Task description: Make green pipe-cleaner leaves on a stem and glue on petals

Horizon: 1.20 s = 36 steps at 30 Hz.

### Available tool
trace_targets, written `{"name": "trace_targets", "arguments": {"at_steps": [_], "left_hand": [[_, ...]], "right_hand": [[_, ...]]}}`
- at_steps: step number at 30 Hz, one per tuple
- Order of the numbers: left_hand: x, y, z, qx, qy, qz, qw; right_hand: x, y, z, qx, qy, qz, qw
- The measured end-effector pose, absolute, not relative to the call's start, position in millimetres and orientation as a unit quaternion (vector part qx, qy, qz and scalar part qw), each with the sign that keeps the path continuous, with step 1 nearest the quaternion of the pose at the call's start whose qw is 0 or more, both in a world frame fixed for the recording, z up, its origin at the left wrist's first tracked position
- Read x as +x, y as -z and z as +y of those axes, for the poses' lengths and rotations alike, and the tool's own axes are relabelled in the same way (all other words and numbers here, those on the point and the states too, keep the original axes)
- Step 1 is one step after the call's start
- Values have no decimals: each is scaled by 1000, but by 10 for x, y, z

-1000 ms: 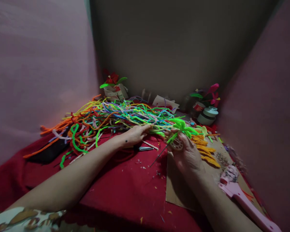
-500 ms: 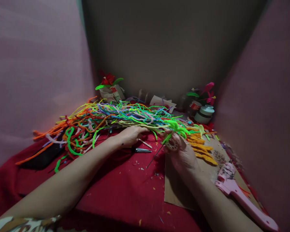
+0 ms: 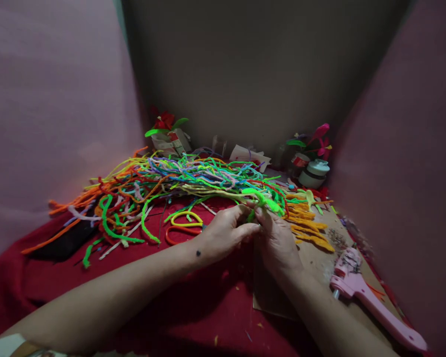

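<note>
Bright green pipe cleaners (image 3: 269, 202), bent into looped shapes, are pinched between my two hands at the middle of the table. My left hand (image 3: 232, 229) has its fingers closed on the lower, near side of the green piece. From the right, my right hand (image 3: 277, 238) grips it with thumb and fingers. The fingers hide where the strands meet. Scissors (image 3: 186, 227) with yellow and red handles lie just left of my left hand, their blades hidden behind it. A heap of many-coloured pipe cleaners (image 3: 204, 173) spreads right behind both hands.
Mustard-yellow fuzzy pieces (image 3: 308, 225) rest on a cardboard sheet (image 3: 275, 292) at the right. A pink glue gun (image 3: 371, 302) lies there too. Behind stand a pale jar (image 3: 314, 173), pink flowers (image 3: 321, 141) and a red flower (image 3: 164, 120). Red cloth (image 3: 193, 307) covers the table.
My left hand has moved right, from beside the heap to the green piece, and now grips it with my right hand. The scissors' handles have come into view; their blades are now covered.
</note>
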<state>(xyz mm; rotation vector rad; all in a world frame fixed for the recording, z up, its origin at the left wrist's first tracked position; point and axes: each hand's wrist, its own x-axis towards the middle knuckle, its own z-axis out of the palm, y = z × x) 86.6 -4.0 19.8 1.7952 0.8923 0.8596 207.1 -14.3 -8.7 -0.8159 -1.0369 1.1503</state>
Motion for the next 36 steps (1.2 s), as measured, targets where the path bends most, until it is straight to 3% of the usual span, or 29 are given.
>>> {"name": "trace_targets", "arguments": {"at_steps": [4, 7, 10, 16, 22, 29, 36], "left_hand": [[846, -98, -2, 802, -371, 382, 269], [826, -86, 15, 825, -383, 348, 226], [826, -144, 8, 790, -406, 350, 298], [831, -321, -19, 619, -380, 368, 580], [796, -310, -14, 501, -360, 315, 722], [754, -216, 22, 441, -329, 228, 803], [699, -191, 54, 407, -285, 193, 846]], "right_hand": [[2057, 103, -171, -362, -502, -451, 643], [2051, 123, -176, -368, -488, -452, 650], [2046, 114, -175, -342, -507, -462, 642], [2026, 17, -182, -328, -459, -501, 656], [2050, 20, -197, -357, -451, -491, 654], [2124, -89, -239, -365, -436, -551, 611], [2119, 36, -158, -279, -538, -503, 616]]}}
